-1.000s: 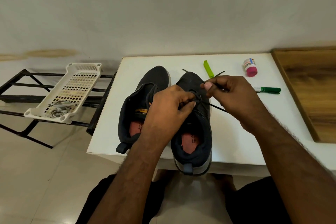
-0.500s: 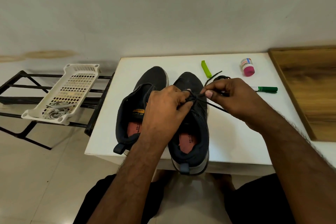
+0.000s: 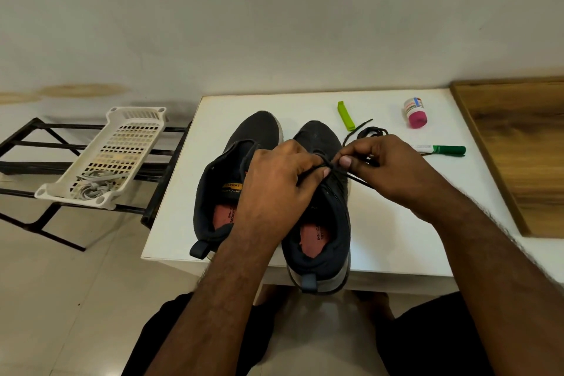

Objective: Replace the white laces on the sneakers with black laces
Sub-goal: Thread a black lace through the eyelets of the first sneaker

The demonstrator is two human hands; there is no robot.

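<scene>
Closer together now, left hand and right hand each pinch the black lace.

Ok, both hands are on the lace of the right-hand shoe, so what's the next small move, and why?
Probably draw the thin black lace taut: the left hand and right hand pinch it above the dark sneaker, and slack trails right.

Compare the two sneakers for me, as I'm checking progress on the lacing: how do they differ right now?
The right sneaker has a black lace across its tongue, pinched by both the left hand and the right hand; the left sneaker shows no lace and gapes open, untouched. The right sneaker's heel overhangs the table edge; the left sneaker's barely reaches it. Both are dark with pink insoles, toes pointing away.
</scene>
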